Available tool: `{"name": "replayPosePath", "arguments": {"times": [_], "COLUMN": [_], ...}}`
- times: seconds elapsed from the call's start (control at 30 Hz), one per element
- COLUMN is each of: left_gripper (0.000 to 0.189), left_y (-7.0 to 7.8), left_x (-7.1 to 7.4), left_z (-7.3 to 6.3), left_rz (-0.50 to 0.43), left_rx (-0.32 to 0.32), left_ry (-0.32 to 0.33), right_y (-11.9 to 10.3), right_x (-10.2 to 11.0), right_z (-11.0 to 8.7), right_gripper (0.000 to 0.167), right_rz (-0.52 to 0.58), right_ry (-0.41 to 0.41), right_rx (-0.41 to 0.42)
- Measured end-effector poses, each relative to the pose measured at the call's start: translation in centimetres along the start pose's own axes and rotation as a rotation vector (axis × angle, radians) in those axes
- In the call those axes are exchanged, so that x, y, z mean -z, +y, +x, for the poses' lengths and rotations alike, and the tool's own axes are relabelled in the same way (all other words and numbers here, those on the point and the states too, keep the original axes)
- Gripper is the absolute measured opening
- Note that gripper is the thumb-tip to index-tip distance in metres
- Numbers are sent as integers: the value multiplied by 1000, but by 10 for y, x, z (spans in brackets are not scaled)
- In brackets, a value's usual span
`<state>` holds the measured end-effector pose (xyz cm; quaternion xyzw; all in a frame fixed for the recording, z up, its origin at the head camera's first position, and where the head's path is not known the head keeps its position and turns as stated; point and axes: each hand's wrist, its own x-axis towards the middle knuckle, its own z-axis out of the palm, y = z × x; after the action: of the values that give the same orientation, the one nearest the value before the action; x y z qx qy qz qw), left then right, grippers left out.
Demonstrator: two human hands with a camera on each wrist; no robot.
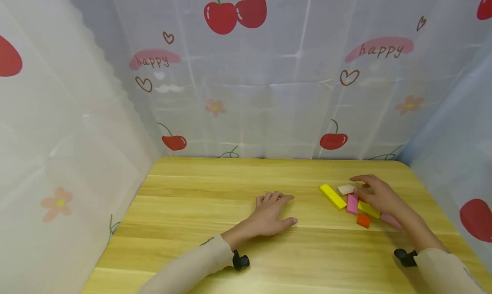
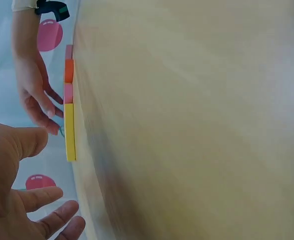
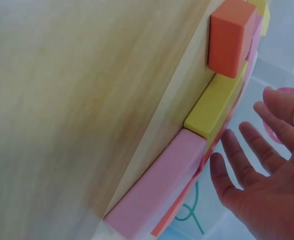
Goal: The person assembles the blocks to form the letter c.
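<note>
My right hand (image 1: 378,194) hovers over the far side of a small group of blocks, its fingers loosely spread and holding nothing. Closest to its thumb lies a plain wooden block (image 1: 346,189). Around that are a long yellow block (image 1: 332,196), a pink block (image 1: 352,204), a second yellow block (image 1: 369,209) and an orange block (image 1: 363,220). Another pink block (image 3: 156,182) is partly hidden by the right wrist in the head view; a red-orange strip (image 3: 174,212) shows behind it. Palm down, my left hand (image 1: 269,215) is over the table's middle with relaxed, spread fingers.
The wood-grain table (image 1: 215,179) has rounded far corners. A cherry-patterned curtain (image 1: 269,93) hangs behind it, with more sheeting on both sides. Each wrist carries a black camera mount, one at the left cuff (image 1: 240,260) and one at the right (image 1: 405,257).
</note>
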<state>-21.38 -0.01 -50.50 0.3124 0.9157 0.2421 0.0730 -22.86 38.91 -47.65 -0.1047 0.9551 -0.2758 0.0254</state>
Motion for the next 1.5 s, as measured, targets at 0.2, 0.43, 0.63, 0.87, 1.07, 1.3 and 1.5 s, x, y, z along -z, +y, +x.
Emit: {"name": "replayPosePath", "arguments": {"times": [0.2,0.43,0.63,0.87,1.07,1.3,1.5], "left_gripper": [65,60,56,54,52,62,73], "left_y": [13,28,41,55,68,86,94], "left_x": [-16,-29,-37,-45,-55,-58,-61], "left_z": [24,49,65,85,106,115,116], "left_rz": [-35,-39,-35,-62,-15,41,106], "left_rx": [39,83,124,176,212,282,318], "left_ry": [32,76,102,132,184,198,215], "right_y": [5,7,10,14,16,17,13], "right_x": [0,1,-2,-4,-3,-3,-5], "right_z": [8,14,14,16,17,19,21], "right_gripper": [39,34,31,30,31,35,34], "right_rz": [-6,3,10,0,0,35,55], "right_ry": [-34,-41,-54,-33,-28,-29,-36], "right_rx": [-49,-64,-89,-72,-88,-118,-122]}}
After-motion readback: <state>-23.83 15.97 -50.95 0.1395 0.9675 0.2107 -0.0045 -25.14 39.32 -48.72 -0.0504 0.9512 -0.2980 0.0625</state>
